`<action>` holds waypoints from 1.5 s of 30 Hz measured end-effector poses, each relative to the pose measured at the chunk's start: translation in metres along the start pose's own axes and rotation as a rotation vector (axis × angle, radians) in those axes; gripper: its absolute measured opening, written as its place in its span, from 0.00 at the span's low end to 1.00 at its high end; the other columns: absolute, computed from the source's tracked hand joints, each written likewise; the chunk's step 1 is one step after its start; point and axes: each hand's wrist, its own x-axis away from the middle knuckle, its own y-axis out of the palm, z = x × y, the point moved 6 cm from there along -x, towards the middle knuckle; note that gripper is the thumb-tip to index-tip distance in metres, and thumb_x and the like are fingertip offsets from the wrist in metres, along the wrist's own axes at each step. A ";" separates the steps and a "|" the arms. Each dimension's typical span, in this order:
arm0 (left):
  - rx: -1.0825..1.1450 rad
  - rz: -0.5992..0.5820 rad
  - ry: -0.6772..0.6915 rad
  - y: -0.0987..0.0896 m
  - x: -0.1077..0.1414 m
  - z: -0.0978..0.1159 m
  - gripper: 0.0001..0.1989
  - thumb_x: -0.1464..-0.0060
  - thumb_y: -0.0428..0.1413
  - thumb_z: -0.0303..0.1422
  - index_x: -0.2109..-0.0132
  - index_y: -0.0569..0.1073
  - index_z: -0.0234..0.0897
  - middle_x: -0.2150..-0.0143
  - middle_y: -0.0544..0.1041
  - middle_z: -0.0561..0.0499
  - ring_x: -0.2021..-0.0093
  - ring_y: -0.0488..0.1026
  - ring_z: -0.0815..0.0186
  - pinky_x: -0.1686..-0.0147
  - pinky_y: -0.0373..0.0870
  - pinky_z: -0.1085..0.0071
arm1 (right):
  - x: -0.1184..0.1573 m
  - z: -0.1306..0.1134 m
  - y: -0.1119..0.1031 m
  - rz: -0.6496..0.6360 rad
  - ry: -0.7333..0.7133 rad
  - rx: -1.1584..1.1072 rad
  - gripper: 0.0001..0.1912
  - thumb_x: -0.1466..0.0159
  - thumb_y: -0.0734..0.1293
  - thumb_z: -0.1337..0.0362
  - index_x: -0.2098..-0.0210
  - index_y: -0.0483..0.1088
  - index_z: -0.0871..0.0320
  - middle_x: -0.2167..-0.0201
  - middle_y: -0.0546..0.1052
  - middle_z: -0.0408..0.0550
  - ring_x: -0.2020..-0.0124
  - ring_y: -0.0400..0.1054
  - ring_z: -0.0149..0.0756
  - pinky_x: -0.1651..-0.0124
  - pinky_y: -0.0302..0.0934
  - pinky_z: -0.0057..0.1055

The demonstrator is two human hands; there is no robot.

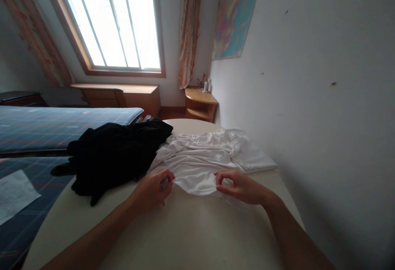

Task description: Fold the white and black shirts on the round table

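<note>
A wrinkled white shirt point(200, 161) lies spread over the far half of a round cream table point(191, 237). My left hand point(156, 187) pinches the near edge of the shirt at its left side. Opposite it, my right hand point(233, 183) pinches the same edge farther right, thumb against fingers. Between the two hands the hem is stretched and slightly raised. Left of the shirt, touching it, is a heap of black clothing point(120, 154) that hangs partly past the table's edge.
A plaid mattress point(61, 126) lies beyond the table on the left, with a sheet of paper point(18, 194) on the lower plaid bedding. A white wall point(324, 130) runs close along the right. A small corner shelf point(200, 97) and a wooden desk point(138, 91) stand at the back.
</note>
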 end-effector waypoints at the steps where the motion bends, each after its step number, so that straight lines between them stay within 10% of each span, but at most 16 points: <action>1: -0.007 -0.018 0.012 0.002 0.001 0.001 0.04 0.43 0.52 0.33 0.61 0.71 0.40 0.58 0.78 0.49 0.59 0.76 0.61 0.57 0.71 0.67 | -0.001 0.000 0.003 -0.027 -0.001 0.016 0.12 0.35 0.67 0.53 0.67 0.73 0.54 0.58 0.78 0.47 0.50 0.70 0.43 0.45 0.60 0.33; 24: -0.094 -0.008 -0.045 0.006 -0.001 -0.015 0.08 0.42 0.52 0.33 0.57 0.74 0.42 0.62 0.81 0.53 0.64 0.78 0.64 0.63 0.69 0.71 | -0.002 0.000 0.019 -0.034 0.016 0.137 0.17 0.48 0.78 0.61 0.62 0.72 0.54 0.53 0.72 0.46 0.48 0.66 0.40 0.45 0.59 0.30; 33: -0.104 0.013 -0.063 0.008 0.000 -0.015 0.07 0.40 0.52 0.33 0.56 0.73 0.42 0.64 0.80 0.52 0.66 0.77 0.63 0.64 0.71 0.70 | -0.006 0.004 0.012 0.050 0.092 0.218 0.05 0.32 0.64 0.64 0.63 0.71 0.57 0.63 0.75 0.46 0.61 0.70 0.37 0.55 0.61 0.30; 45: -0.023 -0.001 0.356 0.010 0.002 0.010 0.11 0.42 0.52 0.23 0.58 0.76 0.40 0.55 0.79 0.49 0.53 0.75 0.64 0.53 0.71 0.70 | -0.008 -0.003 0.015 0.077 0.022 0.222 0.04 0.36 0.67 0.64 0.67 0.72 0.56 0.67 0.76 0.45 0.63 0.68 0.35 0.58 0.59 0.28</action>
